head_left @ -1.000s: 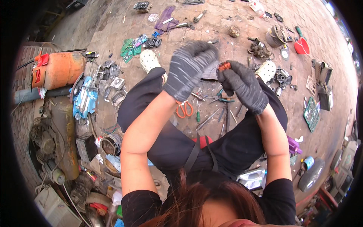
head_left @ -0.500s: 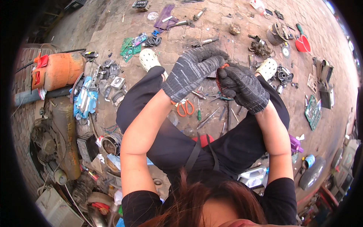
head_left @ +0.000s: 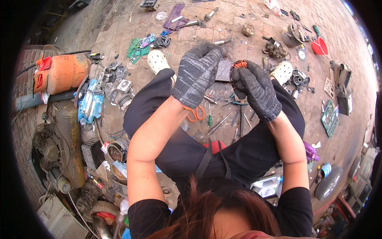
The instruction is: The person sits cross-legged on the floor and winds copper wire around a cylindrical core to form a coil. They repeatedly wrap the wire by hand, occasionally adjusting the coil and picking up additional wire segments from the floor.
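In my right hand (head_left: 258, 89), gloved in dark grey knit, is a bundle of orange copper wire (head_left: 240, 64); the fingers are closed round it and loose strands hang along its left side. My left hand (head_left: 199, 71), in a matching glove, is held apart to the left, back upward. Its fingers are bent and pressed together; whatever is in them is hidden. Between the hands a flat grey block (head_left: 224, 71) shows on the ground below. Under my left wrist lie orange-handled scissors (head_left: 195, 114), partly covered. Pliers (head_left: 230, 100) and a green-handled screwdriver (head_left: 209, 120) lie between my legs.
An orange gas cylinder (head_left: 63, 73) lies at the left, near scrap motor parts (head_left: 49, 145). Green circuit boards (head_left: 136, 49) lie beyond my left shoe. At the far right are a red scoop (head_left: 319, 47), a metal pot (head_left: 292, 36) and another circuit board (head_left: 329, 118).
My hands, together before, have drawn apart: the left moved left, off the wire bundle. The right still holds the copper wire, now more exposed, and the grey block shows between them.
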Action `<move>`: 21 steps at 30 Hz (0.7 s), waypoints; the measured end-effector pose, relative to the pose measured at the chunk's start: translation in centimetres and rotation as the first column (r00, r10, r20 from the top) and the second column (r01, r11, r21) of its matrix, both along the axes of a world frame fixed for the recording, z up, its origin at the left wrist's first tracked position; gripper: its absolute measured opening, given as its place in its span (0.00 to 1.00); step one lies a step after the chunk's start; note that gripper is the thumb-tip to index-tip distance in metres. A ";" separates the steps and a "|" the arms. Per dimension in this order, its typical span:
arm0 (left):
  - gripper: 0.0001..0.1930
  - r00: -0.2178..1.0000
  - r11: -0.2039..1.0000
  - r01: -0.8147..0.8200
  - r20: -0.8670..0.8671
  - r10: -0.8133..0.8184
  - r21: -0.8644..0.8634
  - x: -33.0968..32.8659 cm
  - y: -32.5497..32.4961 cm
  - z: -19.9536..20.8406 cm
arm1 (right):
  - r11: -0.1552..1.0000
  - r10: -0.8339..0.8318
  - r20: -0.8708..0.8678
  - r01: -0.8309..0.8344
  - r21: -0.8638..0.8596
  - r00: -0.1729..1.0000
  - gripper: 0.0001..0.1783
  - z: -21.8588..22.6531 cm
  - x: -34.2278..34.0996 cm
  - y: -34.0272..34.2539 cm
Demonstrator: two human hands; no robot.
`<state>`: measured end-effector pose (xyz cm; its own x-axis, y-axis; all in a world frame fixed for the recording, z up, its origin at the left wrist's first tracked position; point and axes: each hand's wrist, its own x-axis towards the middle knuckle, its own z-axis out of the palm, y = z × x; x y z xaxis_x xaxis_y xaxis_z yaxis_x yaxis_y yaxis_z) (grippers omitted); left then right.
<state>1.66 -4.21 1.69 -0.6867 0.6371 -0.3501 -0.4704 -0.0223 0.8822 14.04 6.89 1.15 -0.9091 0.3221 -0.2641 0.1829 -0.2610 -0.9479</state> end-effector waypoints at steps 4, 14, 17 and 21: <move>0.06 1.000 1.000 0.026 0.015 -0.026 0.005 -0.2 -0.4 0.6 | 0.998 -0.048 -0.018 0.047 -0.041 0.999 0.14 -0.7 -0.2 0.1; 0.07 0.969 0.993 -0.022 -0.248 -0.007 -0.115 -0.6 -0.8 0.1 | 0.994 -0.060 0.060 0.065 -0.085 0.996 0.16 -1.1 -0.8 0.9; 0.07 0.948 0.991 -0.041 -0.318 -0.002 -0.128 -1.2 -1.1 0.4 | 0.983 -0.181 0.049 0.182 -0.016 0.982 0.17 -2.1 -0.9 1.4; 0.06 0.749 0.996 -0.030 -0.661 -0.035 -0.086 -1.6 -1.1 -1.1 | 0.928 -0.284 -0.047 0.286 0.237 0.958 0.16 -1.9 -0.8 2.1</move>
<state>0.07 -5.29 0.59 -0.7654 0.6285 0.1384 0.2321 0.0689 0.9703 13.26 8.94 -0.79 -0.7722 0.6203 -0.1376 0.1231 -0.0663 -0.9902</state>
